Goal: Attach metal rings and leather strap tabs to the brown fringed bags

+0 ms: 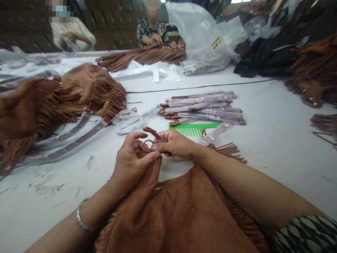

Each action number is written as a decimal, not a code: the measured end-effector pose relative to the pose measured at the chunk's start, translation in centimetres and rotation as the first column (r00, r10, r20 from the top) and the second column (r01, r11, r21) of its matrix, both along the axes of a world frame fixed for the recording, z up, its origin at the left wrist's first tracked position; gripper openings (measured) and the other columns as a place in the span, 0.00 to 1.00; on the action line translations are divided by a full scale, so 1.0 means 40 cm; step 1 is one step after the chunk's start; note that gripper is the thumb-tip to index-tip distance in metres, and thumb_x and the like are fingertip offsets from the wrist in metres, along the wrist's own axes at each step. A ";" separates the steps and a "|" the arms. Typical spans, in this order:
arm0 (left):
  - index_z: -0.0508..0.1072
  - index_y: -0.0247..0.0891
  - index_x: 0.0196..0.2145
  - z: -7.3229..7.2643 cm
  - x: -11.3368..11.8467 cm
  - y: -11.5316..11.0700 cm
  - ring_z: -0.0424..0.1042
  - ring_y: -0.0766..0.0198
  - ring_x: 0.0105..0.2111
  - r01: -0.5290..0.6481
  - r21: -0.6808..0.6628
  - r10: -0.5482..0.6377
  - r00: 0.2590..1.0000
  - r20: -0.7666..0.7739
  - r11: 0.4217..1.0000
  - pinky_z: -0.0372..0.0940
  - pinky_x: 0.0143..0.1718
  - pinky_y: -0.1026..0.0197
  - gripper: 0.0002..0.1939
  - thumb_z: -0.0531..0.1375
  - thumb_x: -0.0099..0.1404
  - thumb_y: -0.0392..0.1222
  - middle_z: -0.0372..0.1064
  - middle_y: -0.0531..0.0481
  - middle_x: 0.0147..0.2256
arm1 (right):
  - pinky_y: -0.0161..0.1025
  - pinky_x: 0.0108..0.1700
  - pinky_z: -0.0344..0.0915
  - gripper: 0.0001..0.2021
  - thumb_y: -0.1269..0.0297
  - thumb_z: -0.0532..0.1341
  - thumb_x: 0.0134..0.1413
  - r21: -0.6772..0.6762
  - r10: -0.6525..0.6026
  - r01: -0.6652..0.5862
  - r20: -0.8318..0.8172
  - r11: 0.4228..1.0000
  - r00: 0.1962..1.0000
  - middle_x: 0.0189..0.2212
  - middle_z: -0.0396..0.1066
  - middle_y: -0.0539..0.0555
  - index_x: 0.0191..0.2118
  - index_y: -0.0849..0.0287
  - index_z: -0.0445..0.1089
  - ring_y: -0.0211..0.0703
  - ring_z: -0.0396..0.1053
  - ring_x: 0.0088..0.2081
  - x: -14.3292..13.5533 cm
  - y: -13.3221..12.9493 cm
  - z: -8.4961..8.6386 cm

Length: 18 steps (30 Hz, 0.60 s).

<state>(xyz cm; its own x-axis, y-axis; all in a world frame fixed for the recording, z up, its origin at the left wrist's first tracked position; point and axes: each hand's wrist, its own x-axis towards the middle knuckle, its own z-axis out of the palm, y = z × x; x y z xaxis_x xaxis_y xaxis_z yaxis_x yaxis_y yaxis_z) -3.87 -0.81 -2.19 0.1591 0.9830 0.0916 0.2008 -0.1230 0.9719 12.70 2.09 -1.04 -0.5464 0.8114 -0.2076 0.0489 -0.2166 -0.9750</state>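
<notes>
A brown suede bag (pixel 189 211) with a brass zipper (pixel 165 183) and fringed sides lies in front of me. My left hand (pixel 134 158) pinches the bag's upper corner beside a metal ring (pixel 147 143). Close against it, my right hand (pixel 175 144) grips a brown strap end (pixel 152 132) between thumb and fingers, at the ring. Whether the strap passes through the ring is hidden by my fingers. Behind my right hand lies a green comb (pixel 189 130), partly under a plastic-wrapped strap (pixel 217 133).
Several plastic-wrapped straps (pixel 202 107) lie piled beyond my hands. Fringed brown bags (pixel 89 88) are heaped at left, more brown fringe (pixel 316 70) at right. A clear plastic bag (pixel 200 35) and black cloth (pixel 263 58) sit farther back. Two people work across the white table (pixel 276 140).
</notes>
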 end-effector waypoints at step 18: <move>0.65 0.37 0.41 -0.017 0.010 -0.002 0.67 0.68 0.26 -0.029 0.020 0.029 1.000 -0.003 0.999 0.63 0.28 0.67 0.22 0.68 0.51 0.44 0.66 0.55 0.27 | 0.27 0.16 0.41 0.11 0.62 0.63 0.41 0.007 0.022 -0.023 0.046 1.000 0.999 0.13 0.54 0.43 0.28 0.67 0.67 0.26 0.46 0.15 0.007 0.008 -0.006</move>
<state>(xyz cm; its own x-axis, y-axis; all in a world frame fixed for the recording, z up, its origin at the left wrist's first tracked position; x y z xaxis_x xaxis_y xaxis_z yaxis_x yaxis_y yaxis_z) -3.45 -0.90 -2.88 0.1305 0.9853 0.1103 0.2082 -0.1360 0.9686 12.98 2.40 -1.28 -0.5546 0.8006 -0.2270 0.0989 -0.2075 -0.9732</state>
